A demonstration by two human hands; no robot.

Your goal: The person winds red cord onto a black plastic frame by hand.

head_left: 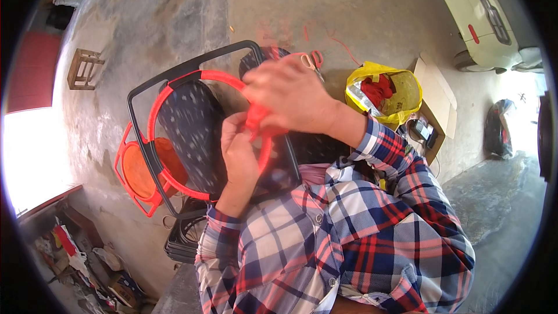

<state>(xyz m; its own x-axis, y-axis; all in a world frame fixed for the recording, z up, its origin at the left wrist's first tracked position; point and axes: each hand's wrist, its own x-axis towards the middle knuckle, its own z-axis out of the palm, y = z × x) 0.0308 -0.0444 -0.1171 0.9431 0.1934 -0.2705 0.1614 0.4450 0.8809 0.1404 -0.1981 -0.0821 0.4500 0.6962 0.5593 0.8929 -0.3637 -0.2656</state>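
Observation:
A black rounded-square frame point(194, 61) lies across my lap, with a ring inside it wrapped in red material point(222, 77); a few stretches of the ring are bare black. My left hand point(239, 154) pinches the ring's right side, where a bunched red strip point(256, 117) sits. Just above it, my right hand point(293, 94) is curled at the same strip, its fingers blurred by motion. Faint red streaks blur past that hand's far side. Orange-handled scissors point(314, 63) lie beyond my right hand.
To the right stands a yellow bag point(356, 75) with red material inside, beside an open cardboard box point(440, 90). On the left are an orange-red stool-like frame point(120, 157) and a wooden stool point(85, 70). Black frames point(180, 244) are stacked near my left elbow. A car point(482, 29) stands far right.

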